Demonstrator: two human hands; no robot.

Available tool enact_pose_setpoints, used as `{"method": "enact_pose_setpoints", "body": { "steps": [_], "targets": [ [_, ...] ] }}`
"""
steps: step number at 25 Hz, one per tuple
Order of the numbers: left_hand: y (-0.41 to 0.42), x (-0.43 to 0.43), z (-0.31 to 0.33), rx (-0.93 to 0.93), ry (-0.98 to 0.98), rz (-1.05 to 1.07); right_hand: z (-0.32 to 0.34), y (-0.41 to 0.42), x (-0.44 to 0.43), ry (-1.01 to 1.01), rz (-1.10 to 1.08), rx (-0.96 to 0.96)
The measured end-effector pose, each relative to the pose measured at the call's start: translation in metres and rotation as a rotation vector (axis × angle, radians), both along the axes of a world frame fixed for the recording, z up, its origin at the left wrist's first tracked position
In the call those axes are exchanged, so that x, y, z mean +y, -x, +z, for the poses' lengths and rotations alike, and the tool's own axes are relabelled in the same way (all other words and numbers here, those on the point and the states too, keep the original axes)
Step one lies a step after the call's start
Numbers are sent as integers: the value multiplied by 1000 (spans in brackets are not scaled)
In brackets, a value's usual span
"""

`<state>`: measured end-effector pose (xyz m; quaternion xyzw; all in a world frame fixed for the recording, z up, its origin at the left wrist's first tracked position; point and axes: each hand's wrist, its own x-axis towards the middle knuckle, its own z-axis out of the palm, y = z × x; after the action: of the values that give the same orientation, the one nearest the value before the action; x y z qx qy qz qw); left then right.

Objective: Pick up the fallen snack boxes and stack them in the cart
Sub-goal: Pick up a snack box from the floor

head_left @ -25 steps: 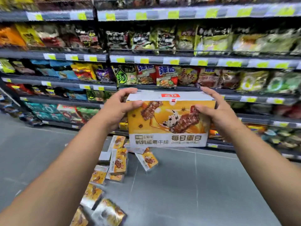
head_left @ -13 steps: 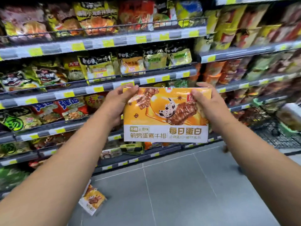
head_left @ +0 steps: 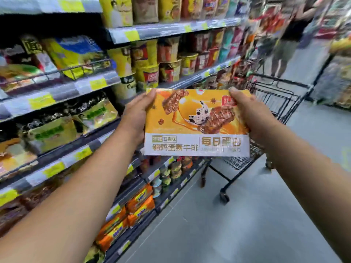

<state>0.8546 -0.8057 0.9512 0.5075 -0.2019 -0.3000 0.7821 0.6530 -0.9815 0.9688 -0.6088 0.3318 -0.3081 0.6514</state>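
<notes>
1. Head view: both hands are holding one flat orange-and-white cardboard snack box (head_left: 196,122) at frame centre, upright, printed face toward the camera, white band at its 6 o'clock edge.
2. The left hand (head_left: 135,118) is gripping the box's 9 o'clock edge, thumb tip at the top corner. The right hand (head_left: 250,118) is gripping the 3 o'clock edge, thumb on the front near the top corner. Other fingers of both hands are hiding behind the box.
3. A black wire shopping cart (head_left: 281,95) is standing on the grey floor (head_left: 266,215) at approx 2 o'clock from the box, beyond it. Box + right hand are covering part of the basket, so can't tell what's inside.
4. Grey metal shelves w/ yellow price tags (head_left: 62,90) are running from 9 to 12 o'clock, packed w/ snack bags and cups. Blurred legs of another person (head_left: 283,54) are showing at 1 o'clock, past the cart.
5. Step, imo: carry phase. The box is picked up but not yet in the cart.
6. The next move is calling for: bringing the box toward 2 o'clock, clearing the cart rim, tilting it flat, lowering it onto the basket bottom or any box already there w/ edges squared, then releasing both hands.
</notes>
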Motion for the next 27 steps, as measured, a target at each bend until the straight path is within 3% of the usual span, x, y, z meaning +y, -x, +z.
{"method": "enact_pose_setpoints", "body": {
  "steps": [10, 23, 27],
  "targets": [
    [-45, -249, -20, 42, -67, -348, -30, -3, -186, -26, -317, 20],
    [-78, -543, -50, 12, -180, -340, -62, -25, -475, -118, -328, 112],
    [-113, -616, -59, -179, -281, -510, -77, -30, -536, -110, -240, 146]
  ]
}}
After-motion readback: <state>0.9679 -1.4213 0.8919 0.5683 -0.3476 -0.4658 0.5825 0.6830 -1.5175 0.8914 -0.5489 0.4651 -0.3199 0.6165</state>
